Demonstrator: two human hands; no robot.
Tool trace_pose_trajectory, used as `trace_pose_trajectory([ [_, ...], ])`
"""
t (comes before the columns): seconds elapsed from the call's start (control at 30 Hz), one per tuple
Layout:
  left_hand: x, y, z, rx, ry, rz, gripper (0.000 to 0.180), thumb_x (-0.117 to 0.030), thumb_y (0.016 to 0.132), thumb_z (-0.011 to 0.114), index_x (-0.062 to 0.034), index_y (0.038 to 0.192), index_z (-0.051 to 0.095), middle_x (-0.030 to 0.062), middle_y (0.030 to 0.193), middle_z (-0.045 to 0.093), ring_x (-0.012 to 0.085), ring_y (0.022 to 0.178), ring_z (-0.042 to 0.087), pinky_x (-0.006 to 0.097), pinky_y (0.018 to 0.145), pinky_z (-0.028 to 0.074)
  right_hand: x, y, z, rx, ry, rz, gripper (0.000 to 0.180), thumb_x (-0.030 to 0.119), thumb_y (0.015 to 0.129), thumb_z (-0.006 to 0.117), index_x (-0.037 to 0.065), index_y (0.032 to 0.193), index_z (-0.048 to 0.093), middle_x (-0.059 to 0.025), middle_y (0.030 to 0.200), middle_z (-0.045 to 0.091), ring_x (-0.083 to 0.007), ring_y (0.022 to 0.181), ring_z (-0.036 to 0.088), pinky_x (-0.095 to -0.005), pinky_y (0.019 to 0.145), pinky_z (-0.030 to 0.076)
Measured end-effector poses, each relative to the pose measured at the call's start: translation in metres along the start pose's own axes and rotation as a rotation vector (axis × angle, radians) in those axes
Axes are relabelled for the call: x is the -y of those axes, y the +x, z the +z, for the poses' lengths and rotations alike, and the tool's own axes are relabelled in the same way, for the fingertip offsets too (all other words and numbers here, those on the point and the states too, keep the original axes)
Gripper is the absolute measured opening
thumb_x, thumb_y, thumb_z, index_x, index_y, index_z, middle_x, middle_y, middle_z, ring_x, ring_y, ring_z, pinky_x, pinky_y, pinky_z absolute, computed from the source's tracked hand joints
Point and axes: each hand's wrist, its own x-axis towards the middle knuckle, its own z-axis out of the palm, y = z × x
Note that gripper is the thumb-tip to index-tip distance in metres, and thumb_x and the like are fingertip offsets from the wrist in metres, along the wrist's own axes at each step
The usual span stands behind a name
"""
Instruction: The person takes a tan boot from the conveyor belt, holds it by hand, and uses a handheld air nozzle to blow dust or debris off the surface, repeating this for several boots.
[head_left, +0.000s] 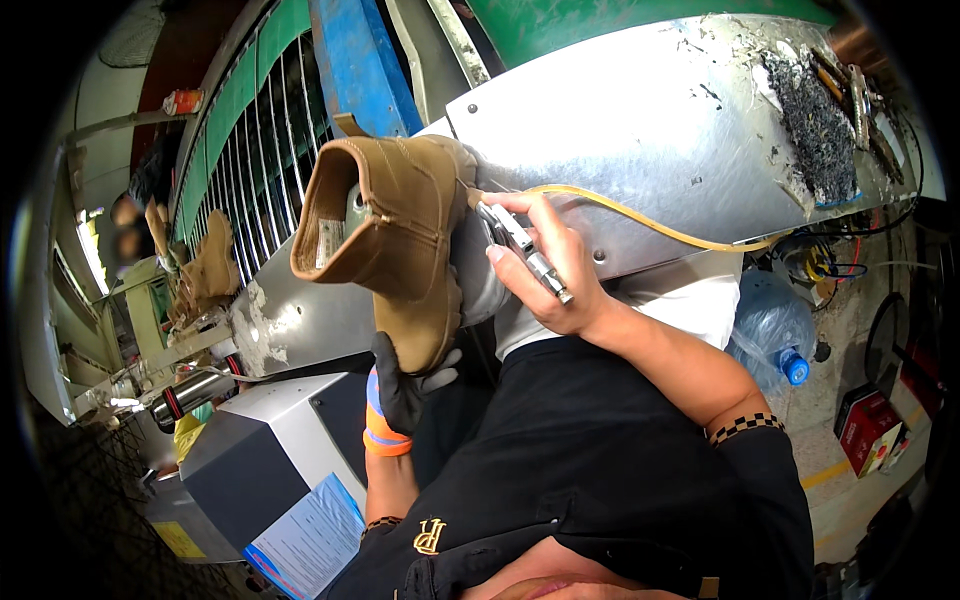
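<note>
A tan ankle boot (410,280) is held over the metal worktop, its wide opening facing left and its toe pointing toward me. My left hand (403,392), in a dark grey glove with an orange cuff, is closed around the toe from below. My bare right hand (565,265) grips a slim silver metal tool (530,250) like a pen. The tool's front end is close to the sole edge of the boot; I cannot tell whether it touches. A yellow hose (650,220) runs rightward from beside that hand; its joint with the tool is unclear.
Dark scraps (815,130) and hand tools (860,105) lie at the worktop's (620,130) right end. More tan boots (210,255) stand at the left beside a barred rack (255,150). A grey-white box (290,430) sits at lower left, a large water bottle (770,325) at right.
</note>
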Motion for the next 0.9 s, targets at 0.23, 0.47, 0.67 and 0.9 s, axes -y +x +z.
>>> trace_pose_trajectory([
  [0.23,0.008,0.007,0.023,0.262,-0.265,-0.096,0.072,-0.058,0.098,0.034,0.0007,0.140,0.039,0.0186,0.128,0.057,0.0318,0.108,0.064,0.038,0.085,0.057,0.002,-0.014,0.008,0.064,-0.033,0.038,0.047,0.014,0.088,0.059,-0.001,0.129,0.042,-0.0030,0.058,0.053,-0.0093,0.051,0.047,-0.0284,0.052,0.036],
  [0.47,0.004,0.018,0.046,0.440,-0.259,-0.241,0.084,-0.069,0.092,0.032,-0.0002,0.140,0.039,0.0193,0.123,0.060,0.0337,0.109,0.063,0.041,0.089,0.055,0.006,-0.023,-0.010,0.074,0.151,0.138,0.042,0.016,0.089,0.058,0.000,0.126,0.046,-0.0028,0.077,0.059,-0.0061,0.061,0.050,-0.0249,0.058,0.040],
  [0.67,0.004,0.026,0.076,0.516,-0.271,-0.334,0.093,-0.076,0.087,0.033,-0.0010,0.143,0.034,0.0214,0.121,0.061,0.0338,0.108,0.063,0.043,0.089,0.054,0.037,-0.044,-0.048,0.085,0.341,0.400,0.037,0.013,0.091,0.055,0.002,0.125,0.048,0.0011,0.076,0.051,-0.0040,0.056,0.044,-0.0219,0.051,0.037],
  [0.9,0.001,0.030,0.108,0.609,-0.286,-0.320,0.099,-0.078,0.085,0.034,0.0025,0.143,0.030,0.0241,0.127,0.056,0.0342,0.113,0.060,0.045,0.092,0.053,0.076,-0.068,-0.071,0.052,0.252,0.532,0.036,0.010,0.091,0.053,0.001,0.125,0.048,0.0009,0.070,0.048,-0.0045,0.053,0.042,-0.0220,0.048,0.035],
])
